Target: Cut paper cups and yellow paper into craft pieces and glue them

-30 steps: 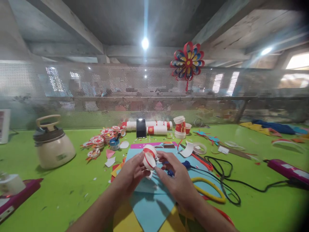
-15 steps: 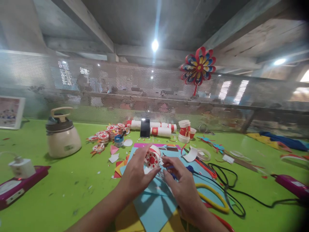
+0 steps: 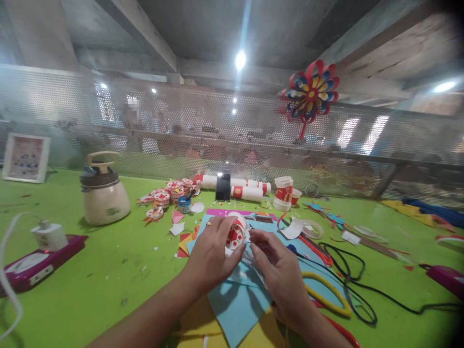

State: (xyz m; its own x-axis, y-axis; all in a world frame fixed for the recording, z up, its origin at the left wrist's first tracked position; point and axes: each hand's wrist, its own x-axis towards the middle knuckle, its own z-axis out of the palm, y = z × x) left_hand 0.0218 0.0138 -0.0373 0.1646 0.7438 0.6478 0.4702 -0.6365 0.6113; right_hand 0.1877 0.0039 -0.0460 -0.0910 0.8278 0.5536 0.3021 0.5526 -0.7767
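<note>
A white paper cup [image 3: 235,235] with red shapes on its round end lies tilted in my left hand [image 3: 212,251], the fingers over its side and the thumb below. Just to its right is my right hand [image 3: 279,266], thumb and forefinger curled close together near the cup's edge. A small white bit shows by those fingertips, too small to name. Light-blue paper sheets [image 3: 232,311] lie beneath both hands. Beside my right hand are a blue tool [image 3: 293,248] on a black cord and a yellow loop [image 3: 328,292], partly hidden.
Red-and-white paper crafts [image 3: 161,197], a blue jar [image 3: 184,205], a phone [image 3: 223,187] and stacked paper cups [image 3: 283,192] stand at the back. A bottle [image 3: 105,198] and a purple power strip [image 3: 43,266] are left. Black cord [image 3: 348,278] loops across the right.
My view has turned slightly left, so everything sits further right in the picture. Both hands stay at the cup, and the blue tool is now more hidden behind my right hand.
</note>
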